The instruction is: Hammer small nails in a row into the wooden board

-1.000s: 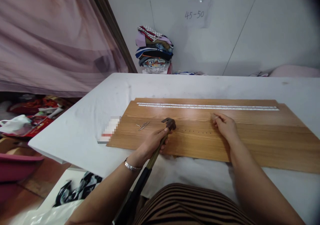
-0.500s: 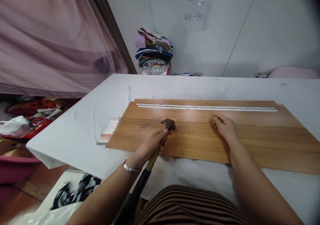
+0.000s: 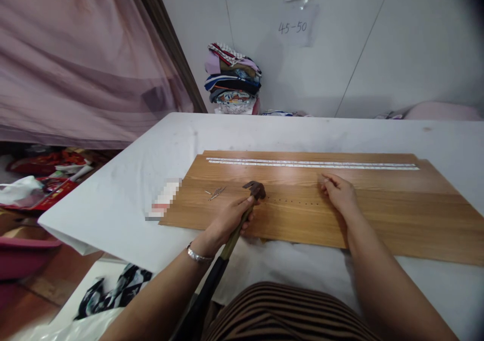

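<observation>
My left hand (image 3: pixel 231 219) is wrapped round a claw hammer (image 3: pixel 257 188), gripping the handle just below its rusty-brown head. The handle's black lower end slants down toward my body. Beneath both hands lies a wood-grain board (image 3: pixel 397 215). A row of small dark nail heads or holes (image 3: pixel 299 203) runs across it between the hammer head and my right hand (image 3: pixel 340 193). That hand is closed in a pinch above the board; whatever is at the fingertips is too small to make out. Several loose nails (image 3: pixel 216 193) lie on the board left of the hammer.
Two white measuring strips (image 3: pixel 313 165) run along the board's far side. The board rests on a white-covered table (image 3: pixel 124 179). A blurred-out packet (image 3: pixel 166 197) touches its left edge. Folded clothes (image 3: pixel 234 78) are stacked behind the table, and a pink curtain (image 3: pixel 75 53) hangs at left.
Almost nothing differs. Both hands and the hammer stay in place, and the view has shifted very slightly.
</observation>
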Demonstrator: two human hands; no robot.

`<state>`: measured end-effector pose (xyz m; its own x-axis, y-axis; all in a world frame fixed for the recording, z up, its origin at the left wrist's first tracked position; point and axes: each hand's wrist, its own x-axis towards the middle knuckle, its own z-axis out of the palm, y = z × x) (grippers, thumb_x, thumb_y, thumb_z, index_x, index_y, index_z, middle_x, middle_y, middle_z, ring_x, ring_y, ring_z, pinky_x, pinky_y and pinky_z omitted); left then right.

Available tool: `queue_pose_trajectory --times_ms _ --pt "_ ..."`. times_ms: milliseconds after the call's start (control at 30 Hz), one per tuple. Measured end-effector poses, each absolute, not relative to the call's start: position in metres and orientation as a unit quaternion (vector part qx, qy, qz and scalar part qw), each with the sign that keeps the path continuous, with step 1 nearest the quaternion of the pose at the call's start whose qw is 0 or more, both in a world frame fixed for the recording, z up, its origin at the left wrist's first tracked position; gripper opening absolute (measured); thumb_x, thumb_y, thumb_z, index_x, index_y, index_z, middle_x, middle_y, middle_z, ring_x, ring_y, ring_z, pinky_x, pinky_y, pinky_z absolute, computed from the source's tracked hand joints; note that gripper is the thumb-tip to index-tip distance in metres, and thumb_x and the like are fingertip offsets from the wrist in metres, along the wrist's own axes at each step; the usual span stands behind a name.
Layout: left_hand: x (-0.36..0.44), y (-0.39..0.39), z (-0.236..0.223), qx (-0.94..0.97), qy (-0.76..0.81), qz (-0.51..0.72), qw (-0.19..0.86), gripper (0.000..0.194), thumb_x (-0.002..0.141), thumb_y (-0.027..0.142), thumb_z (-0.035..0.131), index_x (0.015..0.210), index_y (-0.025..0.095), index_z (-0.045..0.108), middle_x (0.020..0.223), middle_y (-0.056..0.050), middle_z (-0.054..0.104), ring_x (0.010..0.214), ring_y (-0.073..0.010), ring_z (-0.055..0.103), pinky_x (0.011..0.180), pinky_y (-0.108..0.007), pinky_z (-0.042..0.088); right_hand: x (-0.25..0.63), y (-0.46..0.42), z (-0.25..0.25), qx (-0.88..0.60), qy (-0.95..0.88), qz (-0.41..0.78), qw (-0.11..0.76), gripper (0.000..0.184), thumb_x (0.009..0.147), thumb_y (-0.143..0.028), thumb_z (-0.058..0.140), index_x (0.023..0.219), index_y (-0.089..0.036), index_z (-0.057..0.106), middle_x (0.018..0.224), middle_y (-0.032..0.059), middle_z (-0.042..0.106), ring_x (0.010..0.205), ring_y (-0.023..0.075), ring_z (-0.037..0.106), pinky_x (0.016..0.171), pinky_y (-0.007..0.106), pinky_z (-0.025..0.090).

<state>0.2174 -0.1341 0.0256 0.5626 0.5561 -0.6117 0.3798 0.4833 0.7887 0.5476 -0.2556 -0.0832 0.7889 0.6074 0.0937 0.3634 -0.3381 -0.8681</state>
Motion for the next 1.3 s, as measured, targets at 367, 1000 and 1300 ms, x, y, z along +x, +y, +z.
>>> queue_pose_trajectory --times_ms 367,1000,1300 --pt "0.217 -0.1355 0.0268 0.508 0.47 0.066 0.719 0.048 0.098 0.059 0.059 0.117 0.015 0.062 0.068 0.005 0.052 0.044 -0.0069 0.038 0.04 -0.021 0.029 0.5489 -0.2559 -0.0824 -0.814 -0.299 0.142 0.478 0.049 0.084 -0.046 0.056 0.116 -0.02 0.081 0.076 0.0049 0.077 0.064 0.0207 0.066 0.068 0.036 0.052" --pt "0.216 -0.1341 0.0253 0.51 0.467 0.073 0.719 0.06 0.093 0.066 0.065 0.122 0.014 0.063 0.067 0.006 0.052 0.043 -0.0063 0.038 0.04 -0.02 0.028 0.5476 -0.2564 -0.0791 -0.811 -0.3 0.142 0.481 0.05 0.084 -0.044 0.056 0.118 -0.018 0.082 0.074 0.0053 0.077 0.065 0.0214 0.067 0.068 0.035 0.051" --pt "0.2152 -0.1313 0.0202 0.511 0.462 0.069 0.722 0.059 0.094 0.066 0.063 0.122 0.014 0.063 0.068 0.006 0.053 0.042 -0.0058 0.039 0.039 -0.02 0.028 0.5493 -0.2552 -0.0847 -0.812 -0.303 0.138 0.48 0.046 0.088 -0.044 0.057 0.118 -0.019 0.082 0.075 0.0053 0.077 0.066 0.0212 0.068 0.069 0.035 0.055"
